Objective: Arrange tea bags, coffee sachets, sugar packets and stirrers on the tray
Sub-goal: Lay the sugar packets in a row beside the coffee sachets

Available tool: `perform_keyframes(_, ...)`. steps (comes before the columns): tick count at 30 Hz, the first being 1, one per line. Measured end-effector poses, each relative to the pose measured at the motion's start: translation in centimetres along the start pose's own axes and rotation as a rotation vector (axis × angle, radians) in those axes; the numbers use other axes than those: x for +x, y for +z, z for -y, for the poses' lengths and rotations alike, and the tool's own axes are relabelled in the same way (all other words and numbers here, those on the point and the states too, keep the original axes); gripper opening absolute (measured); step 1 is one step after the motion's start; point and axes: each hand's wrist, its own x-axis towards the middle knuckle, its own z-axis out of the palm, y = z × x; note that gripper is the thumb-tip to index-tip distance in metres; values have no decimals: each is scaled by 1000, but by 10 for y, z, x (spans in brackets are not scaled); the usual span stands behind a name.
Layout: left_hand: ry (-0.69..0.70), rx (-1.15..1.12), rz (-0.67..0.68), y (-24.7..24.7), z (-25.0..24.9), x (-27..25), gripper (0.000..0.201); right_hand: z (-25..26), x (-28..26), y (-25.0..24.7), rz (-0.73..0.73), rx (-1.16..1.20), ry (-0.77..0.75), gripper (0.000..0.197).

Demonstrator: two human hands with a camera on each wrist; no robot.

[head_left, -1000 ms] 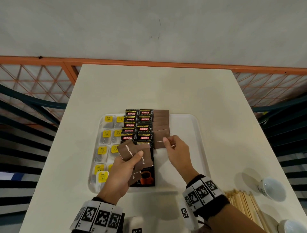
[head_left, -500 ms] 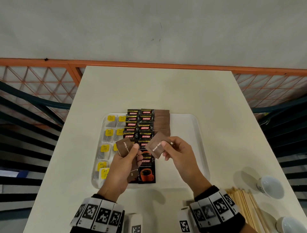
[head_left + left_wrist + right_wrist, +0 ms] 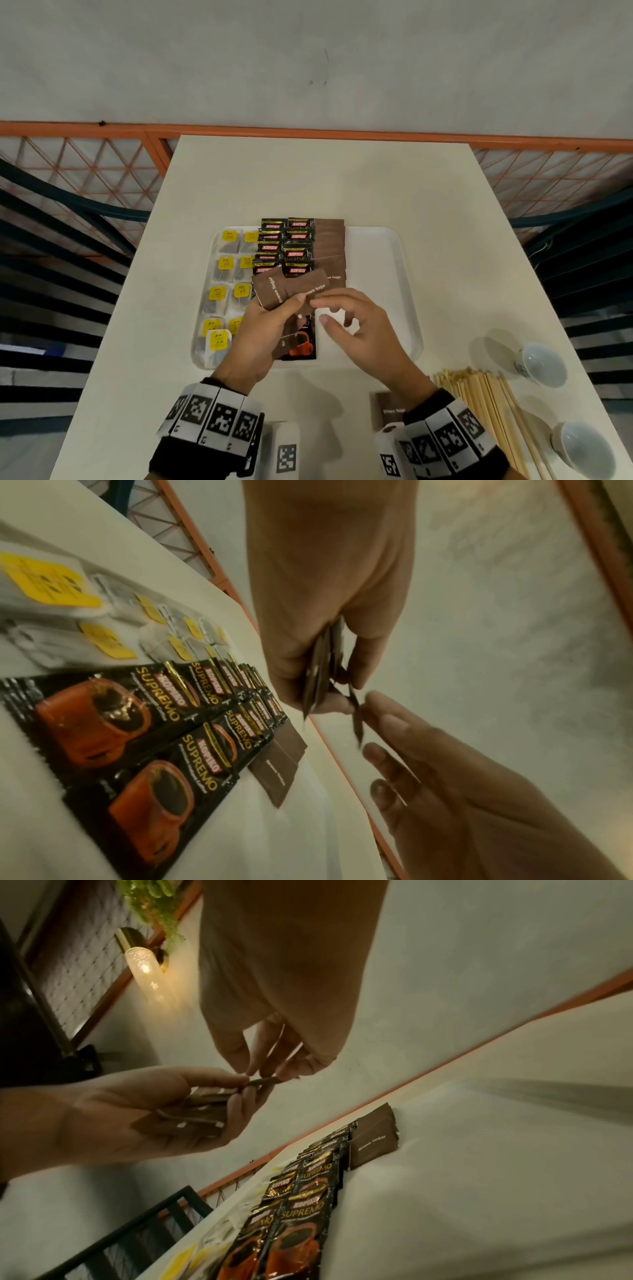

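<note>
My left hand [image 3: 291, 305] grips a fanned stack of brown sugar packets [image 3: 274, 291] above the white tray [image 3: 383, 260]. My right hand [image 3: 322, 308] meets it and pinches the end of one packet [image 3: 265, 1080] sticking out of that stack [image 3: 192, 1112]. On the tray, yellow-tagged tea bags [image 3: 226, 263] fill the left columns. Black coffee sachets [image 3: 296, 253] overlap in the middle. A column of laid sugar packets [image 3: 330, 240] runs beside them. Wooden stirrers [image 3: 479, 404] lie on the table at the right.
Two white cups [image 3: 541, 365] [image 3: 582, 448] stand right of the stirrers. One more sugar packet [image 3: 390, 407] lies on the table by my right wrist. An orange rail [image 3: 308, 132] borders the table's far edge. The tray's right part is bare.
My right hand left a packet lying in the tray's sugar column, drew back toward me and now meets the left hand's stack. The left hand rose slightly.
</note>
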Motion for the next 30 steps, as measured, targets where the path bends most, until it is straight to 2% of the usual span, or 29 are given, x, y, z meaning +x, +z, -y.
perform_keyframes(3,-48,-1,-30,-3,3,-2,12,1,2,-6,-150,167,230,13)
perform_keyframes(5,-36,6,-20,-2,4,-2,14,3,7,-9,-109,207,397,13)
perform_keyframes(7,-26,6,1,-2,5,-3,19,3,10,-12,14,209,471,13)
perform_keyframes(9,-42,6,6,-3,6,-4,18,0,12,-12,58,251,508,14)
perform_keyframes(13,-112,-83,-34,-9,10,-4,12,-18,13,-13,-62,434,648,9)
perform_keyframes(16,-147,-165,-46,-17,11,-3,15,-40,17,-15,-165,396,760,4)
perform_keyframes(19,-177,-216,-29,-24,12,-4,23,-59,24,-13,-213,311,812,3)
perform_keyframes(22,-182,-199,-17,-28,14,-6,28,-70,32,-6,-178,191,810,8)
perform_keyframes(26,-167,-136,-13,-30,16,-8,24,-76,40,3,-163,82,790,18)
perform_keyframes(30,-147,-60,-10,-34,18,-10,23,-75,46,6,-157,-1,770,11)
